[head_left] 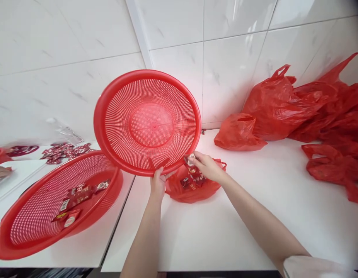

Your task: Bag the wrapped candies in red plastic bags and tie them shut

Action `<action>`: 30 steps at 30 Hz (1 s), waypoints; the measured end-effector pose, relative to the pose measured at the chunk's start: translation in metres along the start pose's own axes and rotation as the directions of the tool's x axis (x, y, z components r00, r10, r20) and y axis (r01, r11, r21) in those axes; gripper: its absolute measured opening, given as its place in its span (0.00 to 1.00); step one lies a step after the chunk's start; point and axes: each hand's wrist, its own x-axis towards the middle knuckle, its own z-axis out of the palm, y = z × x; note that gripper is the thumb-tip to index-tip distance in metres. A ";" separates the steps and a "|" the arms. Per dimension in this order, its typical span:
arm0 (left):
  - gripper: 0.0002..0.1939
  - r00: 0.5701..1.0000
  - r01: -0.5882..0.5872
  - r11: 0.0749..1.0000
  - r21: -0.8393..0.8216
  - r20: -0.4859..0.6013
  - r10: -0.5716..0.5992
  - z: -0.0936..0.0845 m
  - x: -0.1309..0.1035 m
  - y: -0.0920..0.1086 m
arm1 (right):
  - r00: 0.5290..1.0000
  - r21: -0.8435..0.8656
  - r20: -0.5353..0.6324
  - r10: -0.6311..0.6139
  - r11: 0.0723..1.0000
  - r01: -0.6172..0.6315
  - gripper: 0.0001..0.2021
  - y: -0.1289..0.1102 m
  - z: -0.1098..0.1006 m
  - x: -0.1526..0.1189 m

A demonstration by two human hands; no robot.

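An empty red mesh basket (151,125) is tilted up on its side, its inside facing me. My left hand (158,183) grips its lower rim, the thumb over the edge. Just right of that rim, my right hand (203,164) pinches a small wrapped packet (191,160) above an open red plastic bag (193,195). Dark red packets (193,180) lie in the bag's mouth. At the left, a second red basket (109,200) holds several red packets (83,195).
Several filled red plastic bags (283,108) stand along the tiled wall at the right. A pile of small red packets (61,151) and a clear plastic item (69,134) lie behind the left basket. A seam divides the white tables (225,235).
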 end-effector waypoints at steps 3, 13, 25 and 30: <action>0.25 1.000 -0.029 0.999 0.021 0.002 0.029 -0.003 0.002 0.001 | 0.998 0.062 -0.055 0.005 0.998 -0.002 0.16 0.001 0.002 0.002; 0.15 0.990 0.081 0.996 -0.034 0.117 -0.076 -0.002 -0.005 0.003 | 0.946 0.393 -0.149 0.288 0.895 -0.210 0.22 0.015 -0.009 0.007; 0.18 0.709 -0.310 0.939 0.152 -0.621 0.334 -0.041 0.020 0.026 | 0.925 0.767 -0.139 0.355 0.629 -0.126 0.15 -0.020 -0.044 -0.008; 0.12 0.719 -0.319 0.930 0.181 -0.594 0.362 -0.055 0.025 0.041 | 0.936 0.746 -0.165 0.312 0.660 -0.088 0.17 -0.017 -0.053 -0.012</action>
